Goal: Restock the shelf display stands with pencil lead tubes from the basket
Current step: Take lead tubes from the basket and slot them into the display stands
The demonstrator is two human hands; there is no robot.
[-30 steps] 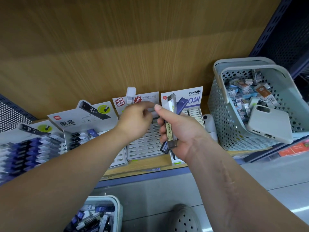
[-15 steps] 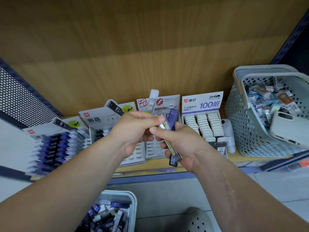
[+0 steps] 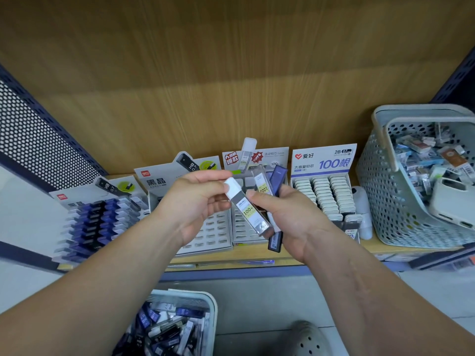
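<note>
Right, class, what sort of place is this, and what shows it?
Probably a stationery shop: branded display stands stand in a row on a wooden shelf, a basket of loose lead tubes sits below, and the left hand and right hand hold more.

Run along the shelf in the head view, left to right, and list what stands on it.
Stand of dark blue tubes → grey HB stand → stand with red badges → 2B stand with white caps → white rounded item → perforated basket.
</note>
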